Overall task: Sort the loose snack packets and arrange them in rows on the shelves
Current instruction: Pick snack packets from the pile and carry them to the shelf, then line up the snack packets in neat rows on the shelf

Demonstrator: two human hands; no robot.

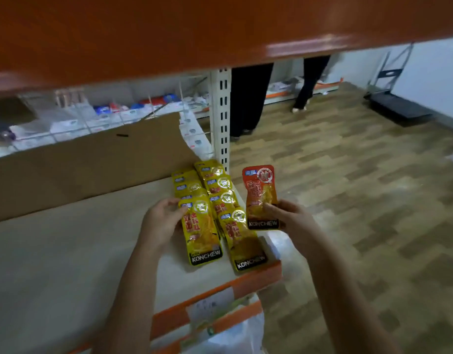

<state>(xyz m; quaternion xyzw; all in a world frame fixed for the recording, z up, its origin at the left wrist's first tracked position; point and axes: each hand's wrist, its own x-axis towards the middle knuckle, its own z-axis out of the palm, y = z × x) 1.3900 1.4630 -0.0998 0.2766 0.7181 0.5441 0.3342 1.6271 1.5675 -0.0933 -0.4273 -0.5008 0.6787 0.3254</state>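
Note:
Several yellow snack packets (221, 198) lie in two overlapping rows at the right end of a pale shelf board (79, 246). My left hand (162, 221) holds the front yellow packet (201, 231) of the left row by its left edge, thumb on top. To the right, just past the shelf's end, my right hand (291, 218) pinches a red snack packet (261, 198) near its lower part and holds it upright in the air.
A cardboard sheet (87, 164) leans along the back of the shelf. A white slotted upright (221, 118) stands at the shelf's right end. An orange shelf (194, 31) hangs overhead. A person's legs (248, 98) stand on the wooden floor behind.

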